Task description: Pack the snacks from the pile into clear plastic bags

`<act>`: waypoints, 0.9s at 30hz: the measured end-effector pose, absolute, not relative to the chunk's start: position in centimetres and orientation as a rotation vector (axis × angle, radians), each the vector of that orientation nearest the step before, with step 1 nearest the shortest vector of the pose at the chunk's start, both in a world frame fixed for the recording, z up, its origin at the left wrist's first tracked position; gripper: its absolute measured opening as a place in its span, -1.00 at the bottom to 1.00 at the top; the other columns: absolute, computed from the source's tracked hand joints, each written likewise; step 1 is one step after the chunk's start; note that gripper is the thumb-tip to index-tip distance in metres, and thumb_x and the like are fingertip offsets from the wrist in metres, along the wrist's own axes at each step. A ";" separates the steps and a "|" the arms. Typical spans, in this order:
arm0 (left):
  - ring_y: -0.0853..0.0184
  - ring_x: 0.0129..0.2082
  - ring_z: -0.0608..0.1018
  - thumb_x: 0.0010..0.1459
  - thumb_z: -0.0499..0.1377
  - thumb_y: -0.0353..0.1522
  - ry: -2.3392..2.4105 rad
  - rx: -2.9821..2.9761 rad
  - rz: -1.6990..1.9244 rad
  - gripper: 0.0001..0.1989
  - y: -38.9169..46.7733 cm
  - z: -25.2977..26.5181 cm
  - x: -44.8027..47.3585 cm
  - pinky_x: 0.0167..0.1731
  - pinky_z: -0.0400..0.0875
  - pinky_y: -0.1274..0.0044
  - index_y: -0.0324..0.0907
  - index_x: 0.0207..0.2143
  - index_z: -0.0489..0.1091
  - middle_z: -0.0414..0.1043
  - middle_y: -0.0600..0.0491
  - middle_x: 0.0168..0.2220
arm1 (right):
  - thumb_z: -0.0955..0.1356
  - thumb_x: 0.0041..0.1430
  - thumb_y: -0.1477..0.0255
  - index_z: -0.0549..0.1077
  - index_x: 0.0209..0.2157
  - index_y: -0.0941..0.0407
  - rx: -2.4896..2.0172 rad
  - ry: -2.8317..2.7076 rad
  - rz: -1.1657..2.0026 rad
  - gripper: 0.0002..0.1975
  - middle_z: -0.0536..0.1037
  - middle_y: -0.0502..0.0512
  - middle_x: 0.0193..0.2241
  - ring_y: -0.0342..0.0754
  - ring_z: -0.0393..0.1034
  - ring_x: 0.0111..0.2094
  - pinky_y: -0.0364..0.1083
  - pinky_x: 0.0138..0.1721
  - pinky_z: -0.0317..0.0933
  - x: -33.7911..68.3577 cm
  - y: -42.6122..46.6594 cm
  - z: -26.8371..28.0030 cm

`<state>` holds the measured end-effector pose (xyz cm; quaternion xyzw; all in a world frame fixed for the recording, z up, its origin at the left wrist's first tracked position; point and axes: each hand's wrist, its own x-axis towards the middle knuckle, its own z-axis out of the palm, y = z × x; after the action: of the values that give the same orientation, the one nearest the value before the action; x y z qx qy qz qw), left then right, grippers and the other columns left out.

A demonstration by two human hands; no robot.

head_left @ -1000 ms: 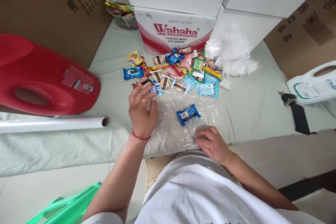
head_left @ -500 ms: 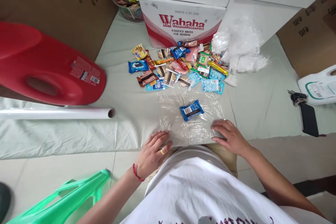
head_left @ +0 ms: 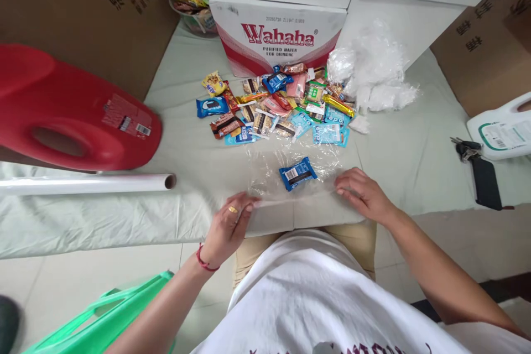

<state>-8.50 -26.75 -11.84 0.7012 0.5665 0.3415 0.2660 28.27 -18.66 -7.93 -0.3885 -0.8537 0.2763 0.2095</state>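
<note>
A blue wrapped snack (head_left: 297, 173) lies on a sheet of clear plastic film (head_left: 265, 174) spread over the cloth-covered table. My left hand (head_left: 232, 222) pinches the near left corner of the film between thumb and fingers. At the near right corner, my right hand (head_left: 365, 194) is closed on the film too, its thumb against the fingers. The film's near edge is lifted and stretched between the two hands. Behind the film is a pile of packaged snacks (head_left: 263, 121) in assorted wrappers.
A crumpled plastic heap (head_left: 375, 69) lies beside the Wahaha carton (head_left: 277, 36). On the left are a red jug (head_left: 83, 110) and a film roll (head_left: 91, 183). A white bottle (head_left: 501, 133), keys and a black case (head_left: 485, 183) are at right. A green stool (head_left: 112, 315) stands below.
Both hands have closed on the film's near corners. The near edge has come up and away from me, folding toward the snack, which stays in place.
</note>
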 end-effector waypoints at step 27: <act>0.21 0.17 0.53 0.28 0.10 -0.55 1.480 2.727 1.046 -0.72 -23.1 -9.1 2.1 0.20 0.20 0.33 -0.17 -0.06 0.52 0.63 0.01 0.02 | 0.32 0.13 0.10 0.56 -0.32 0.15 -1.550 -2.125 1.180 -0.60 0.49 0.00 -0.48 -0.12 0.26 -0.45 -0.15 -0.40 0.10 24.8 -8.7 -10.0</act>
<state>2.12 -23.06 -9.06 0.8310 0.4512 0.3186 -0.0662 24.83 -8.70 -10.02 -0.5330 -0.7310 0.4060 0.1289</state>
